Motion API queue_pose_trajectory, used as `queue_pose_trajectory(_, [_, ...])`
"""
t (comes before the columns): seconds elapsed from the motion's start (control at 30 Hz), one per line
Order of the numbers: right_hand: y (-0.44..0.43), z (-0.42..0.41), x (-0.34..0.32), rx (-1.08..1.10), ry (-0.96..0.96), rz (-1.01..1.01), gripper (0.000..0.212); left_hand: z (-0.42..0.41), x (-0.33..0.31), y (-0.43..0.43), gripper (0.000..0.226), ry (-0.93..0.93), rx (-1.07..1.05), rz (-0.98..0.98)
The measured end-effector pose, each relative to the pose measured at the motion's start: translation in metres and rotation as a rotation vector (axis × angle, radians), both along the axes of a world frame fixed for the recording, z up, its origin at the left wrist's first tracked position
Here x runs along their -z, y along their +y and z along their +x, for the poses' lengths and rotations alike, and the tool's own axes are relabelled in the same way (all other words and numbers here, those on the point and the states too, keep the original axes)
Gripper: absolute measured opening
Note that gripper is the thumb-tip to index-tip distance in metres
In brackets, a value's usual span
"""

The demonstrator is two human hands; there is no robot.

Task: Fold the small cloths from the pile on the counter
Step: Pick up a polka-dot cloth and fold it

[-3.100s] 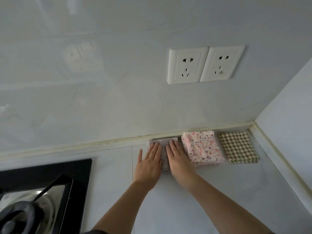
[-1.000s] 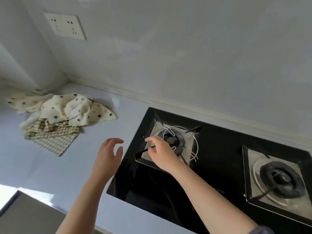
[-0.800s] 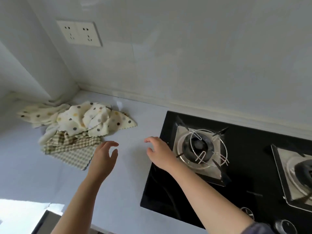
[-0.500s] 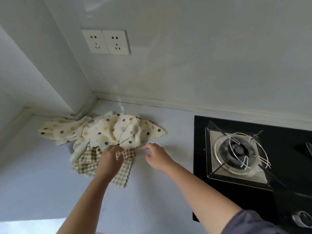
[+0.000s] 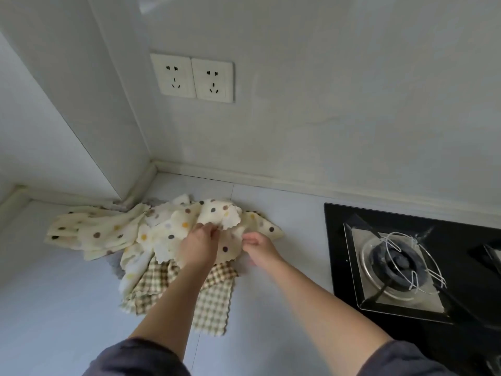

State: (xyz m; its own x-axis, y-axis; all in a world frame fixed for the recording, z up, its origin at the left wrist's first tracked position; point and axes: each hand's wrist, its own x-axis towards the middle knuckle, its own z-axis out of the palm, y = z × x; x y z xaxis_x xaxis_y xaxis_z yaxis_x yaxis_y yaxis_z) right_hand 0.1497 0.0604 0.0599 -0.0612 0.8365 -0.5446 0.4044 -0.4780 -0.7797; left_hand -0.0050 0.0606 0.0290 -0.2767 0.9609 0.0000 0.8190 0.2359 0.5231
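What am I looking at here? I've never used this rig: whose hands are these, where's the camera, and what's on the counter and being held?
There is no machine here: these are a person's two bare hands. The single picture comes from a wide-angle camera worn on the person's head. It looks forward and down, so the hands reach in from the bottom edge.

On the pale counter, in the corner by the wall, lies a pile of small cloths: cream dotted ones crumpled over a checked cloth.

The left hand and the right hand each pinch what looks like the same dotted cloth, at the pile's right side.

To the right is a black hob with a burner. Two sockets sit on the wall above the pile.
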Motion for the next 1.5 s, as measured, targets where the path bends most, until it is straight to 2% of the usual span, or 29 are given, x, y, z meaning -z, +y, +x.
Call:
queue_pose_trajectory(0.07, [0.000,0.002,0.000,0.044,0.038,0.010,0.035,0.003,-0.006,-0.003,0.021,-0.087,-0.018,0.096])
queue_pose_trajectory(0.2, [-0.010,0.005,-0.010,0.077,0.117,0.070,0.031,0.007,-0.045,-0.024,0.017,-0.396,-0.092,0.322])
queue_pose_trajectory(0.3, [-0.022,-0.001,-0.014,0.009,0.134,0.143,0.043,0.004,-0.074,-0.041,0.018,-0.505,-0.122,0.420])
queue_pose_trajectory(0.37, [-0.028,-0.008,-0.018,-0.028,0.160,0.192,0.060,0.002,-0.082,-0.045,0.019,-0.602,-0.105,0.370])
queue_pose_trajectory(0.43, [-0.034,-0.017,-0.027,-0.047,0.202,0.248,0.067,0.000,-0.088,-0.053,0.021,-0.665,-0.027,0.318])
queue_pose_trajectory(0.6, [-0.057,-0.023,-0.042,-0.128,0.303,0.273,0.060,-0.002,-0.102,-0.074,0.018,-0.708,0.109,0.307])
queue_pose_trajectory(0.73, [-0.077,-0.013,-0.054,-0.071,0.524,0.270,0.026,0.000,-0.107,-0.090,0.025,-0.789,0.210,0.214])
queue_pose_trajectory(0.77, [-0.082,-0.010,-0.056,-0.051,0.575,0.248,0.024,0.001,-0.107,-0.094,0.025,-0.794,0.209,0.207])
queue_pose_trajectory(0.83, [-0.089,-0.005,-0.059,-0.008,0.551,0.232,0.028,0.006,-0.106,-0.102,0.021,-0.748,0.213,0.227])
queue_pose_trajectory(0.87, [-0.091,-0.004,-0.060,0.021,0.507,0.244,0.023,0.009,-0.105,-0.106,0.018,-0.721,0.211,0.236])
queue_pose_trajectory(0.93, [-0.095,-0.003,-0.061,0.115,0.481,0.228,0.020,0.014,-0.104,-0.111,0.012,-0.693,0.172,0.249])
queue_pose_trajectory(1.0, [-0.097,-0.002,-0.063,0.192,0.546,0.156,0.023,0.016,-0.102,-0.114,0.014,-0.648,0.123,0.240])
queue_pose_trajectory(1.1, [-0.101,0.002,-0.066,0.196,0.649,0.130,0.025,0.017,-0.099,-0.120,0.019,-0.582,0.091,0.169])
queue_pose_trajectory(1.2, [-0.107,0.002,-0.067,0.242,0.677,0.115,0.022,0.018,-0.097,-0.122,0.008,-0.535,0.063,0.157])
queue_pose_trajectory(1.23, [-0.108,0.003,-0.067,0.275,0.683,0.114,0.022,0.017,-0.094,-0.122,0.008,-0.579,0.046,0.139])
queue_pose_trajectory(1.37, [-0.104,0.022,-0.058,0.505,0.653,0.097,0.026,0.000,-0.085,-0.123,0.012,-1.075,-0.186,-0.008])
queue_pose_trajectory(1.4, [-0.103,0.030,-0.055,0.564,0.630,0.107,0.027,-0.007,-0.083,-0.124,0.013,-1.138,-0.257,-0.039])
queue_pose_trajectory(1.43, [-0.102,0.039,-0.051,0.597,0.565,0.113,0.028,-0.013,-0.080,-0.125,0.014,-1.143,-0.313,-0.062])
queue_pose_trajectory(1.5, [-0.103,0.059,-0.036,0.625,0.386,0.101,0.029,-0.025,-0.060,-0.127,0.012,-0.893,-0.350,-0.113])
